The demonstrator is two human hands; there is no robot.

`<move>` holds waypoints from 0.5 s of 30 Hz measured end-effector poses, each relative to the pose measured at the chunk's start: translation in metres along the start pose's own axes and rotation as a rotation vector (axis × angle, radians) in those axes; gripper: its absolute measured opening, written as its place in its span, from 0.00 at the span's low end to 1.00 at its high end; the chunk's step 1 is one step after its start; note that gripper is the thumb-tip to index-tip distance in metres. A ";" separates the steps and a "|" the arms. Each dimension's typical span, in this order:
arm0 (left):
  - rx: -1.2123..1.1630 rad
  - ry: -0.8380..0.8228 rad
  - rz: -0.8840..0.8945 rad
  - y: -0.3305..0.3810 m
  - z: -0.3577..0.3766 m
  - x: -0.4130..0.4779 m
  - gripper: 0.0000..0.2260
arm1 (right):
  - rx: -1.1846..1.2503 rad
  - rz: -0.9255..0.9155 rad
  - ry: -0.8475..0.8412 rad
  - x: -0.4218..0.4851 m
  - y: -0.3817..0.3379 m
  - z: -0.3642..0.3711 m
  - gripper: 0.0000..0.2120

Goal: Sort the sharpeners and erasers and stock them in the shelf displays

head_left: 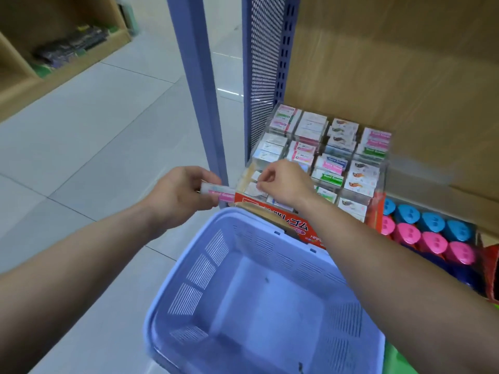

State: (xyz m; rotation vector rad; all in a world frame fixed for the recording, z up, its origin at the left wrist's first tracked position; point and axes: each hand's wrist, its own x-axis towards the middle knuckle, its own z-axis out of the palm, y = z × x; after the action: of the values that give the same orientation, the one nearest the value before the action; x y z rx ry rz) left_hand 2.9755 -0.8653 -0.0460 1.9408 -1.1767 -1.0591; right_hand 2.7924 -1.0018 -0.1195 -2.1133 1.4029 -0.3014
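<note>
In the head view, the left hand point(181, 194) curls thumb and fingers round a pink-labelled eraser point(220, 194), just off the left edge of the clear compartment display point(383, 166). The right hand point(283, 182), near it, pinches a white eraser point(254, 188) with curled fingertips at the display's front left corner. Pink and blue sharpeners point(432, 230) stand to the display's right. A lilac basket point(189, 292) sits below both forearms.
</note>
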 end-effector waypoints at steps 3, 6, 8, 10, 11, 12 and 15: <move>-0.070 -0.001 -0.002 -0.002 -0.005 0.001 0.09 | -0.200 -0.070 -0.078 0.005 -0.005 0.000 0.04; -0.109 0.017 -0.002 -0.002 -0.007 0.000 0.09 | -0.288 -0.098 -0.119 0.008 -0.006 -0.005 0.05; -0.127 0.030 -0.011 -0.001 -0.008 0.000 0.09 | -0.289 -0.098 -0.120 0.009 -0.007 -0.006 0.03; -0.154 0.033 -0.024 -0.001 -0.007 0.000 0.10 | -0.212 -0.053 -0.090 0.010 -0.005 -0.005 0.03; -0.163 0.033 -0.027 -0.001 -0.006 0.000 0.10 | -0.161 -0.023 -0.062 0.009 -0.004 -0.004 0.04; -0.164 0.034 -0.027 -0.001 -0.006 0.000 0.10 | -0.142 -0.007 -0.031 0.008 -0.003 -0.003 0.05; -0.162 0.036 -0.035 0.000 -0.005 0.000 0.10 | -0.328 -0.076 -0.054 0.002 -0.005 0.000 0.05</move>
State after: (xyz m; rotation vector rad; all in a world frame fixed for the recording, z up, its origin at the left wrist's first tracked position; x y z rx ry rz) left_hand 2.9801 -0.8651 -0.0435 1.8525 -1.0092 -1.0979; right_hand 2.7973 -1.0018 -0.1168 -2.4228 1.4205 -0.0432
